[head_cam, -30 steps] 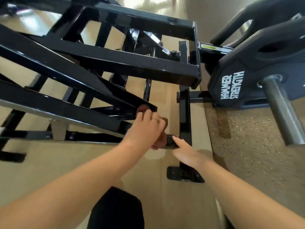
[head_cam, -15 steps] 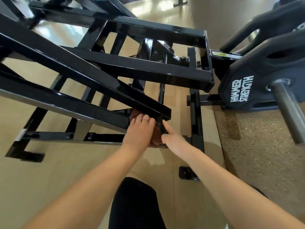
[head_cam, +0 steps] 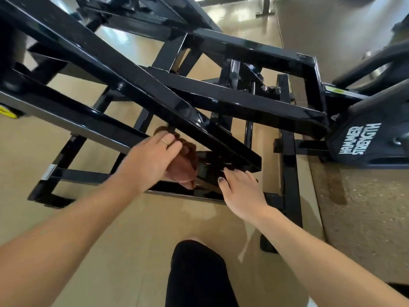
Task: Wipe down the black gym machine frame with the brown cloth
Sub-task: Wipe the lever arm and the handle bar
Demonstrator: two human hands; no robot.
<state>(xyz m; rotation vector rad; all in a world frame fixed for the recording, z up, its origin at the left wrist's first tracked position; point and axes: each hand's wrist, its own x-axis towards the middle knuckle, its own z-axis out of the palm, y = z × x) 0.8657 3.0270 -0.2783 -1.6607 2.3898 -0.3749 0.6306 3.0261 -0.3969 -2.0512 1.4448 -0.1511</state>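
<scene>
1 black frame (head_cam: 155, 94) w/ many crossing bars; 1 brown cloth (head_cam: 184, 161); 2 hands; 1 weight plate (head_cam: 363, 138). Left hand (head_cam: 150, 160) grips the cloth, fingers curled over it, cloth bunched under palm & poking past fingertips against the slanting bar's lower end; open floor (head_cam: 110, 218) gap below the wrist. Right hand (head_cam: 241, 189) just right of the cloth, fingers straight & slightly spread, tips touching the bar's end edge; base rail (head_cam: 290, 165) right of them; plate far right.

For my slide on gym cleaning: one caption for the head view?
Left hand presses brown cloth against black frame; right hand rests on a lower bar.
</scene>
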